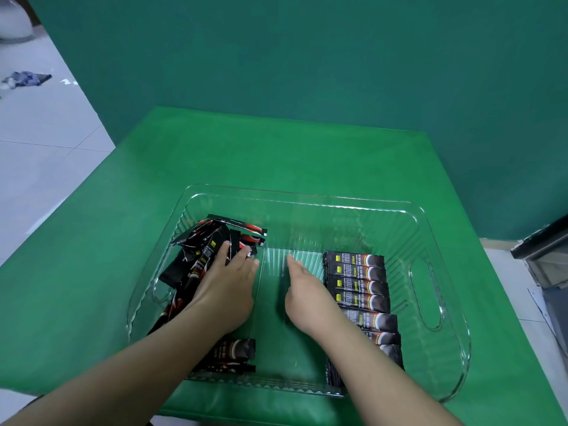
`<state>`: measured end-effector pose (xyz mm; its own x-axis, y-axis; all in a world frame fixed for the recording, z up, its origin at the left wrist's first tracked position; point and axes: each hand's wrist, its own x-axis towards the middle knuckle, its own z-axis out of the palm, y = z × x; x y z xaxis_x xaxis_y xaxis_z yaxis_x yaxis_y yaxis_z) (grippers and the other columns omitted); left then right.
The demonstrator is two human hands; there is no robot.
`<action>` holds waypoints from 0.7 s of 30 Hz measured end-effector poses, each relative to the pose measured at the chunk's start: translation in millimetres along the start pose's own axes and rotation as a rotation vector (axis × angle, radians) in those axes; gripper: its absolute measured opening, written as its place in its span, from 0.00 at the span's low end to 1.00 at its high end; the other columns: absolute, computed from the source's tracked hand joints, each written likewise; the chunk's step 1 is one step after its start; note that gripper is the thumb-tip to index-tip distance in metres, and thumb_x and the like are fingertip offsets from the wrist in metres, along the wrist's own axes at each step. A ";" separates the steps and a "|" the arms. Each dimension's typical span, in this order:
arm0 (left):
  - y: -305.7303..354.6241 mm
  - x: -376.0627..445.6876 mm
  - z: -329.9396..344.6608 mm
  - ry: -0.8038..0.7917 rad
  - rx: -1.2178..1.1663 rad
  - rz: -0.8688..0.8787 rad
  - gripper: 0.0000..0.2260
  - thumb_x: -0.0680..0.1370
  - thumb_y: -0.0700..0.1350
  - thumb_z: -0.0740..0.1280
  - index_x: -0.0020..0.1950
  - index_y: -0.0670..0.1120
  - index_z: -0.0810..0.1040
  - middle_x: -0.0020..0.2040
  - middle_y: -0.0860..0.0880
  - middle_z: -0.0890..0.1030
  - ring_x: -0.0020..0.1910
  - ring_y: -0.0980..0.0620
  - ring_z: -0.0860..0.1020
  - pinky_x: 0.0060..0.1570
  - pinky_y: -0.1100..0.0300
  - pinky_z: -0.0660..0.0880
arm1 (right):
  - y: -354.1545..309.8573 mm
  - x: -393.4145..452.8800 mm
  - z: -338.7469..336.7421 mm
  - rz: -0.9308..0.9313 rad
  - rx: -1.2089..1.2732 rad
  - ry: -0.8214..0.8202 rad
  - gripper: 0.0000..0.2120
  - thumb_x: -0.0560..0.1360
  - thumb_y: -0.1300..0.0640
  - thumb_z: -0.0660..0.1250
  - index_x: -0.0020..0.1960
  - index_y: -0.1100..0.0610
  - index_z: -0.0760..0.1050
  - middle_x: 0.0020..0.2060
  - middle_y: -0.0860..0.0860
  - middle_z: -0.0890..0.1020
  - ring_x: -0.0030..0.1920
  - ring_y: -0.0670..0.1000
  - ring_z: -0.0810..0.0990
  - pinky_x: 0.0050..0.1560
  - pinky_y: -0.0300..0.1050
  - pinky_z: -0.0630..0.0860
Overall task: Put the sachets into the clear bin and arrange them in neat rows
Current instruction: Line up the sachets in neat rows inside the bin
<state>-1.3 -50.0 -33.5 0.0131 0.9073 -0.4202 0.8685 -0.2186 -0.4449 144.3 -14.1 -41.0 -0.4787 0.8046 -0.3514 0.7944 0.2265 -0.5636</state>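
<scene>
A clear ribbed bin (307,198) with cut-out handles stands on the green table. Inside, on the left, lies a loose jumbled pile of black sachets (212,238). My left hand (226,290) lies flat on that pile with straight fingers. On the right side, several black sachets (358,281) lie stacked in one neat row. My right hand (307,293) is over the bare middle of the bin floor, fingers straight, its edge beside the neat row; it holds nothing. A few more sachets (233,353) lie near the bin's front wall under my left forearm.
The green cloth-covered table (215,155) has bare room behind and left of the bin. A green backdrop (307,56) rises behind it. Tiled floor (46,133) lies to the left, and a dark object (544,241) stands at the right edge.
</scene>
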 end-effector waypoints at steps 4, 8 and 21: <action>0.1 -4.3 -0.2 0.021 -0.005 0.020 0.27 0.82 0.51 0.46 0.78 0.41 0.44 0.79 0.44 0.43 0.77 0.44 0.40 0.70 0.38 0.37 | -0.2 0.5 -0.6 -0.011 0.011 0.026 0.31 0.78 0.68 0.53 0.78 0.58 0.45 0.76 0.55 0.55 0.76 0.51 0.54 0.73 0.40 0.52; 0.4 -6.5 1.2 0.055 -0.005 0.022 0.27 0.83 0.51 0.45 0.77 0.39 0.45 0.78 0.41 0.42 0.77 0.43 0.42 0.71 0.38 0.38 | -0.4 2.4 -4.9 -0.034 0.035 0.103 0.27 0.80 0.59 0.58 0.76 0.58 0.54 0.73 0.54 0.64 0.72 0.52 0.64 0.69 0.39 0.58; 3.9 -10.2 13.1 0.130 -0.181 -0.045 0.30 0.82 0.57 0.42 0.78 0.40 0.44 0.79 0.42 0.43 0.77 0.45 0.39 0.70 0.44 0.33 | -38.9 44.9 -20.7 -0.135 0.423 0.152 0.16 0.80 0.58 0.60 0.67 0.50 0.72 0.35 0.45 0.76 0.28 0.41 0.68 0.30 0.34 0.65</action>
<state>-4.6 -64.8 -41.3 0.0256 0.9560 -0.2923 0.9442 -0.1192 -0.3071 99.6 24.5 -19.4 -0.4820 0.8618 -0.1582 0.4916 0.1165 -0.8630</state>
